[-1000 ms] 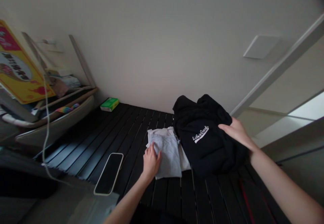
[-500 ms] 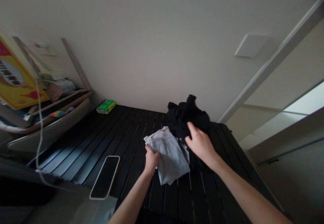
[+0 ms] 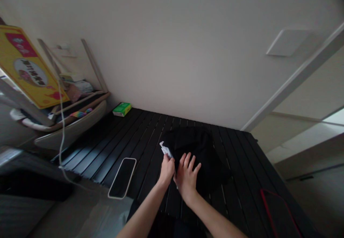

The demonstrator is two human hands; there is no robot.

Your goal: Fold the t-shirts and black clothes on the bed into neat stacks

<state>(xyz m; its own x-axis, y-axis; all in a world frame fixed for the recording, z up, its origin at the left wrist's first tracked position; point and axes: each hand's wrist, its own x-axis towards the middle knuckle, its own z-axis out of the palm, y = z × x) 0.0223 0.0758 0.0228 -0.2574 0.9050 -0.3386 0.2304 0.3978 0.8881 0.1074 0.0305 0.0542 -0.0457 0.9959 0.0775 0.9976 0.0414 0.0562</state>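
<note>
A black garment (image 3: 200,153) lies spread on the black slatted table (image 3: 129,137), covering almost all of a folded grey cloth (image 3: 165,149), of which only a corner shows at the left. My left hand (image 3: 166,169) is closed at that grey corner, at the garment's left edge. Right beside it, my right hand (image 3: 187,175) rests flat on the black garment with its fingers spread.
A phone (image 3: 122,177) lies face up on the table to the left of my hands. A green box (image 3: 122,109) sits at the far left by the wall. A cluttered tray with a yellow package (image 3: 29,73) and a white cable (image 3: 61,123) stands left. A red-edged dark object (image 3: 279,216) lies at the front right.
My right hand carried the black garment leftward and laid it over the grey cloth, then came down flat on it. My left hand stayed gripping the grey cloth's edge.
</note>
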